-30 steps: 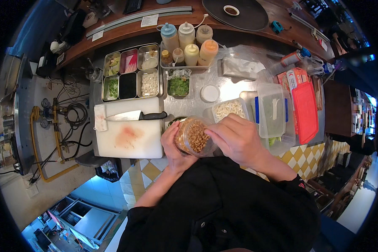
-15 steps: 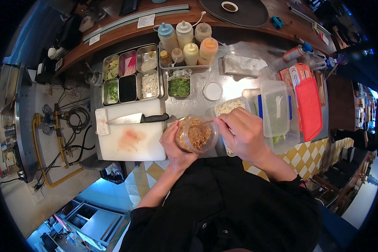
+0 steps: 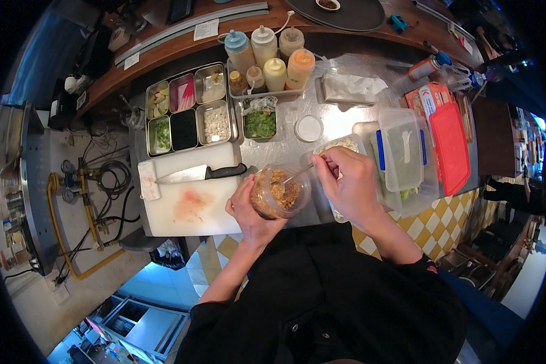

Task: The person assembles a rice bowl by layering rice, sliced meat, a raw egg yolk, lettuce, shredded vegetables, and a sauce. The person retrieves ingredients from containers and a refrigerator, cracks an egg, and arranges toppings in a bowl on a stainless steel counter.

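My left hand [image 3: 253,214] is wrapped round a clear plastic jar [image 3: 266,204], tilted so its mouth leans to the right. Brown crumbly food [image 3: 290,193] fills much of it. Between the fingers of my right hand [image 3: 350,184] is the handle of a metal spoon [image 3: 298,173], its head down in the crumbly food. Under and behind my right hand lies a clear tub [image 3: 344,144] of pale shredded food, partly hidden. To the left, a knife [image 3: 203,173] with a black handle rests on a white cutting board [image 3: 215,212] beside a folded white cloth [image 3: 149,179].
A steel tray of small pans [image 3: 191,108] stands at the back left, by a bin of squeeze bottles [image 3: 274,76]. A pan of chopped greens [image 3: 259,124] and a round white lid [image 3: 309,128] are beyond the jar. Clear boxes [image 3: 401,156] and a red lid [image 3: 450,148] lie right.
The spoon has gone from lying near the jar's rim to standing deeper in the crumbly food, with more of its handle showing. My right hand has shifted slightly right.
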Motion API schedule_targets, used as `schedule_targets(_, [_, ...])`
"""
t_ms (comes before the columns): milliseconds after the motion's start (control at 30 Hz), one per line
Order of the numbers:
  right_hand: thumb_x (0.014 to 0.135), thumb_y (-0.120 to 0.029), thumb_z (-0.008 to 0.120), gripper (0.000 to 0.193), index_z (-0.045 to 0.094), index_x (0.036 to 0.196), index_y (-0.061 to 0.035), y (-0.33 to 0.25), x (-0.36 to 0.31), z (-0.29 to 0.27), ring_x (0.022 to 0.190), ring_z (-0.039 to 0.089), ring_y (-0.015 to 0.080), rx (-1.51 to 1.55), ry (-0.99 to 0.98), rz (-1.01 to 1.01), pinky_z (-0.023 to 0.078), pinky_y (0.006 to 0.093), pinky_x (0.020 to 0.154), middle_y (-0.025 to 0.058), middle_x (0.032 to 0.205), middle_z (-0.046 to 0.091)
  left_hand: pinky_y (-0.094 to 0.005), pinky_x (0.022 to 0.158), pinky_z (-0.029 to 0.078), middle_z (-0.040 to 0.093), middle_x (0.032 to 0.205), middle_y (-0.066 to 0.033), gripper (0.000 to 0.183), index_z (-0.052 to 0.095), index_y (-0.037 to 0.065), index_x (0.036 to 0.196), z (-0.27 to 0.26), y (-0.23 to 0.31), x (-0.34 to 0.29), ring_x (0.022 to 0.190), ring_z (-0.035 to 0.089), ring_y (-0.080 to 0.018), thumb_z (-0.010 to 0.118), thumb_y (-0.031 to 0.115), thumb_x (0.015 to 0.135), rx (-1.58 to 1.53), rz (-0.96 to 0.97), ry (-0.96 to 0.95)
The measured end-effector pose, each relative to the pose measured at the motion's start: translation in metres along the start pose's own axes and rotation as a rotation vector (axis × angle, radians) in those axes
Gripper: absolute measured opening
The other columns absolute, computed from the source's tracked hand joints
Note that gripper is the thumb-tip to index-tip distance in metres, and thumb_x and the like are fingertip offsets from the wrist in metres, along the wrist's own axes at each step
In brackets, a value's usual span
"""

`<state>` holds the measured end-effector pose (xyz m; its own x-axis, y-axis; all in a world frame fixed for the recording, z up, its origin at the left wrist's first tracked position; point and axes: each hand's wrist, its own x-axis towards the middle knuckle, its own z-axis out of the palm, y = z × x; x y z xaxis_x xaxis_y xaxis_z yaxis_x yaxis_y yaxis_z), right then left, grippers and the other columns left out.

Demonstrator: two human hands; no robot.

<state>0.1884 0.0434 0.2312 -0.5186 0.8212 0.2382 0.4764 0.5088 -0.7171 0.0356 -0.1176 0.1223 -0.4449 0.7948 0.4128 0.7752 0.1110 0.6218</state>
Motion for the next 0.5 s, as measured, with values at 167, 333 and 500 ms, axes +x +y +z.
schedule_targets(167, [0.091,-0.006,0.075,0.016,0.068,0.080,0.0033,0.001,0.000,0.007,0.052,0.057,0.0192,0.024,0.014,0.067,0.043,0.0321,0.052,0.0122,0.064,0.062,-0.0458,0.108,0.027,0.060,0.141,-0.0149,0.107,0.045,0.004,0.142,-0.005,-0.011,-0.005,0.130,0.057,-0.0310,0.099,0.035,0.055,0.025,-0.031,-0.040])
schedule_targets(333, [0.090,-0.010,0.074,0.020,0.065,0.076,-0.0006,-0.004,0.000,0.011,0.055,0.064,0.0276,0.110,0.084,0.137,0.045,0.0385,0.052,0.0146,0.066,0.064,-0.0449,0.110,0.025,0.056,0.142,-0.0146,0.112,0.043,0.003,0.144,-0.008,-0.039,-0.021,0.130,0.053,-0.0308,0.099,0.029,0.050,0.009,-0.074,-0.034])
schedule_targets(500, [0.092,-0.010,0.074,0.018,0.067,0.079,0.0005,0.003,-0.003,0.010,0.053,0.060,0.0230,0.046,0.122,0.180,0.044,0.0350,0.051,0.0131,0.066,0.064,-0.0468,0.112,0.023,0.054,0.143,-0.0166,0.113,0.041,0.003,0.145,-0.031,-0.061,-0.036,0.132,0.052,-0.0332,0.098,0.031,0.052,0.129,-0.186,-0.061])
